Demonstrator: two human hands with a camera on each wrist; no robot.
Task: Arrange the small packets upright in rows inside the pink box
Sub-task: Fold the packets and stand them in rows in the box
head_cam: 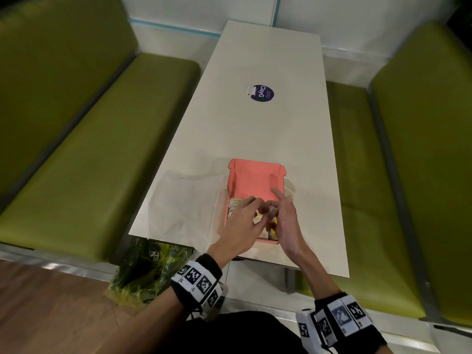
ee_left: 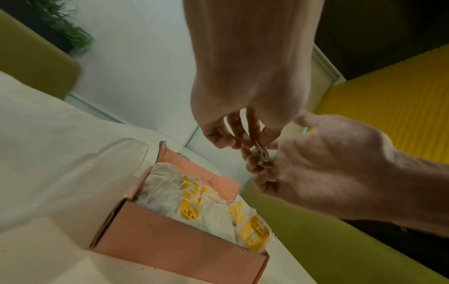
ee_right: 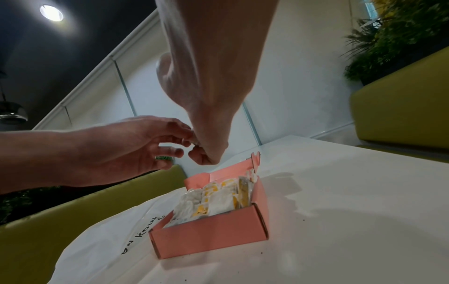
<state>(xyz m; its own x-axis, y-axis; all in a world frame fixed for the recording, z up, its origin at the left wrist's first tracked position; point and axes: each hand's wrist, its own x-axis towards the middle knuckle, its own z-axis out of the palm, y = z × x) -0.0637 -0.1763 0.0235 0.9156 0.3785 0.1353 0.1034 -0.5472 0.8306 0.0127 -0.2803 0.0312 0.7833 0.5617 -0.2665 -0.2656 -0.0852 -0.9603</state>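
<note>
Head view: my left hand (head_cam: 240, 221) and right hand (head_cam: 283, 221) meet above the pink box (head_cam: 255, 180) near the worktop (head_cam: 255, 129) edge, both grips pinching one small packet (head_cam: 272, 210). The other packets (ee_left: 194, 203) stand upright in rows inside.

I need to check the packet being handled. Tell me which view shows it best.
The left wrist view: the small packet shows pinched between both hands above the pink box. The head view shows only a small blurred bit between the fingers. In the right wrist view the hands hide it almost entirely.
</note>
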